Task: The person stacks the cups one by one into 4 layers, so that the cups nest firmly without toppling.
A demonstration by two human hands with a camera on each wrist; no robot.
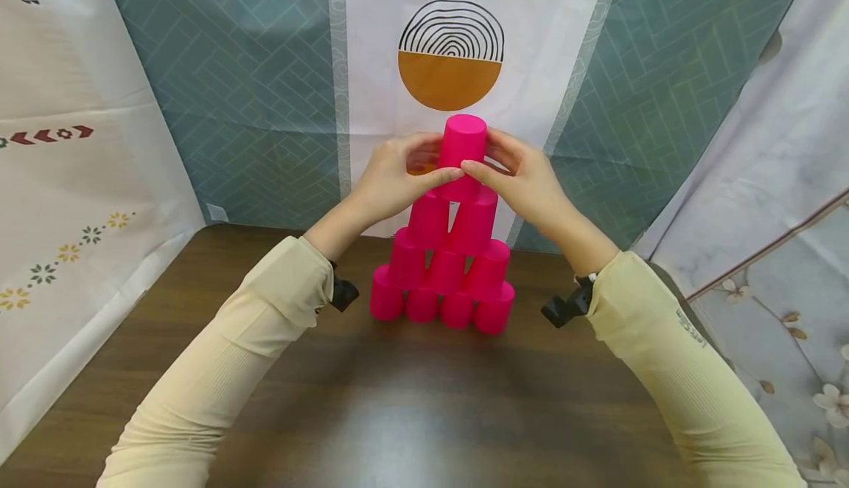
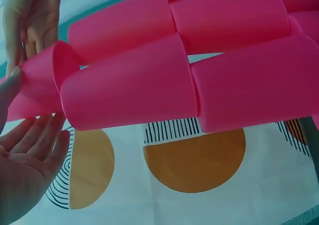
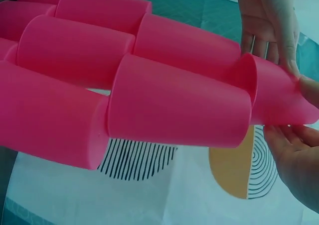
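An upside-down pink cup (image 1: 464,138) is at the peak of a pyramid of matching pink cups. My left hand (image 1: 393,178) holds it from the left, thumb across its near side and fingers around behind. From the right, my right hand (image 1: 530,182) holds the same cup in a mirrored way, and the two thumb tips nearly meet. Both wrist views show the cup's open rim right at the bases of the two cups below, such as this upper cup (image 1: 474,224). Those two rest on a row of three, over a bottom row of several cups (image 1: 386,296).
The pyramid stands on a dark brown wooden table (image 1: 398,414) near its back edge. A patterned curtain (image 1: 245,90) hangs behind it, and light printed cloths (image 1: 66,215) flank the table. Each wrist carries a small black camera (image 1: 343,293).
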